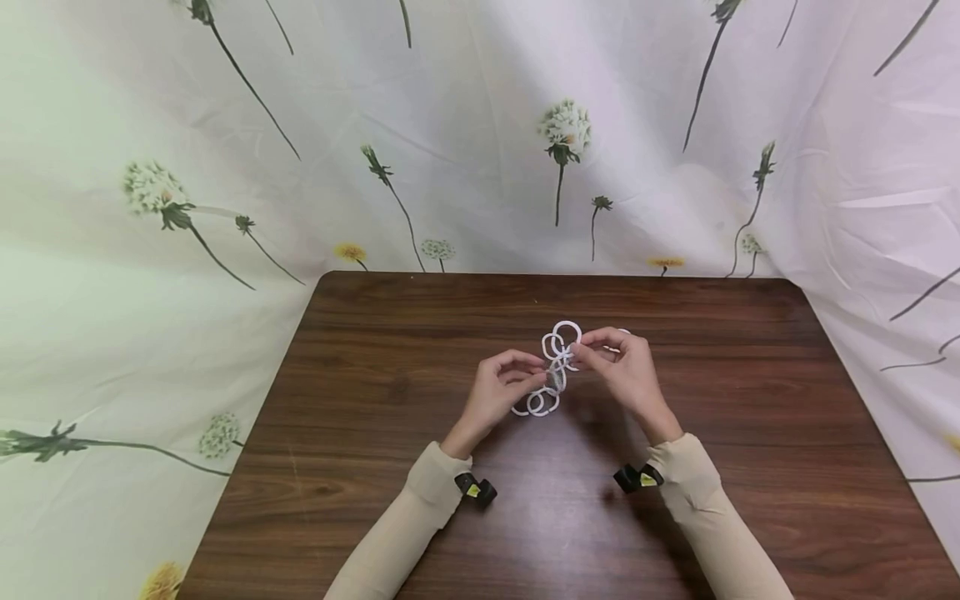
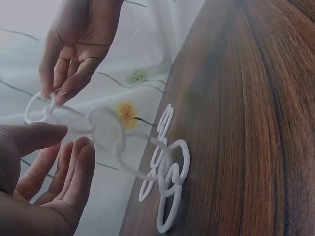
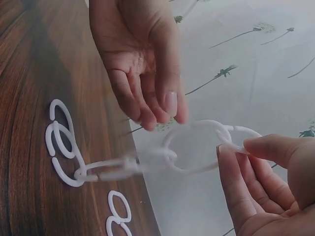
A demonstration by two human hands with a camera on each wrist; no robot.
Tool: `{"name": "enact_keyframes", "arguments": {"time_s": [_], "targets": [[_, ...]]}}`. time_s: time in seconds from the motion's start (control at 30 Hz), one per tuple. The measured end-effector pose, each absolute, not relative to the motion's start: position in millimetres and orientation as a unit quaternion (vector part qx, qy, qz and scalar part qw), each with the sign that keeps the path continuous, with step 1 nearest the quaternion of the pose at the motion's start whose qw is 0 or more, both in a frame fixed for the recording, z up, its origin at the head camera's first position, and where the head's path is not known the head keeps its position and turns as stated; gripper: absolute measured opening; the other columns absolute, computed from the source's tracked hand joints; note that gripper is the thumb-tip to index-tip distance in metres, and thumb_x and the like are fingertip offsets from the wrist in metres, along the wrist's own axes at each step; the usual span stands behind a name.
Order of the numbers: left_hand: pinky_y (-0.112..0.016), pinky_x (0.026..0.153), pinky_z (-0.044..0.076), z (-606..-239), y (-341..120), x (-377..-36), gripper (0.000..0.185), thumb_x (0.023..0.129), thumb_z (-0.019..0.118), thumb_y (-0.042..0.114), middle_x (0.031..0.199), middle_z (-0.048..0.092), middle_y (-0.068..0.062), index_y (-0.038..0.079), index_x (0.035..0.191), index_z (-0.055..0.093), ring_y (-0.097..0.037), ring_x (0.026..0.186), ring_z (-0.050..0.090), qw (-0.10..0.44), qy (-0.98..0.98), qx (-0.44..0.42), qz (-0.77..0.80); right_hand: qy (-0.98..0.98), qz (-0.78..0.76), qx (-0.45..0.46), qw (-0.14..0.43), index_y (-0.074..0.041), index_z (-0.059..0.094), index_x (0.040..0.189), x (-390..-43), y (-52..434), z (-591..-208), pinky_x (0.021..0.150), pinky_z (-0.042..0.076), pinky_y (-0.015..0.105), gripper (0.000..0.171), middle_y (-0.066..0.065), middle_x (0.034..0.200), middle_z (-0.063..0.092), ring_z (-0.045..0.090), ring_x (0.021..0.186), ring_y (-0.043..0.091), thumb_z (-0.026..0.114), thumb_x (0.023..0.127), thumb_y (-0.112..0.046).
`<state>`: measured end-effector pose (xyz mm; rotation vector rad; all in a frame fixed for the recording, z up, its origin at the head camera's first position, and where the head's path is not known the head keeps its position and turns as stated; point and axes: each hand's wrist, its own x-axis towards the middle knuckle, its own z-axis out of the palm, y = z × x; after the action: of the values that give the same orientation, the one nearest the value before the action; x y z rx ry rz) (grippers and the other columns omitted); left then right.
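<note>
While the right hand [image 1: 626, 367] pinches one white ring of the chain [image 1: 556, 367] and the left hand [image 1: 504, 390] hovers beside the next ring with fingers loosely curled, seemingly not gripping, the middle hangs above the desk [image 1: 375, 467] and both ends lie on it. A slip of that thin pinch would likely drop the rings, and a sideways tug could tangle the resting links.
</note>
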<state>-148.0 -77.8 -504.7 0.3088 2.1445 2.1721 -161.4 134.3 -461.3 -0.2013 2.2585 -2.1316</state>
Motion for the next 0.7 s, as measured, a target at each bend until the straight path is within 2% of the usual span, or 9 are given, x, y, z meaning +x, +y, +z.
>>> {"name": "enact_keyframes", "arguments": {"time_s": [0.23, 0.47, 0.7], "targets": [[-0.022, 0.079, 0.059, -501, -82, -150, 0.026, 0.087, 0.073, 0.003, 0.108, 0.067, -0.03, -0.009, 0.109, 0.067, -0.014, 0.083, 0.07, 0.016, 0.703, 0.094, 0.704, 0.725, -0.685, -0.071, 0.014, 0.01, 0.065, 0.103, -161, 133, -461, 0.071, 0.062, 0.031, 0.029, 0.006, 0.086, 0.07, 0.075, 0.079, 0.021, 0.074, 0.088, -0.013], [-0.025, 0.082, 0.059, -492, -82, -155, 0.023, 0.085, 0.076, 0.01, 0.102, 0.071, -0.023, -0.001, 0.105, 0.071, -0.015, 0.087, 0.069, -0.021, 0.701, 0.084, 0.708, 0.712, -0.697, -0.082, 0.026, 0.013, 0.062, 0.104, -160, 131, -462, 0.075, 0.061, 0.043, 0.029, 0.003, 0.082, 0.073, 0.075, 0.076, 0.023, 0.072, 0.089, -0.009], [-0.027, 0.085, 0.058, -489, -79, -157, 0.024, 0.085, 0.077, 0.012, 0.103, 0.073, -0.021, 0.001, 0.106, 0.072, -0.009, 0.089, 0.069, -0.017, 0.694, 0.092, 0.714, 0.684, -0.723, -0.086, 0.044, 0.013, 0.06, 0.103, -158, 127, -464, 0.074, 0.062, 0.034, 0.024, 0.0, 0.083, 0.071, 0.075, 0.076, 0.016, 0.07, 0.089, -0.004]]}}
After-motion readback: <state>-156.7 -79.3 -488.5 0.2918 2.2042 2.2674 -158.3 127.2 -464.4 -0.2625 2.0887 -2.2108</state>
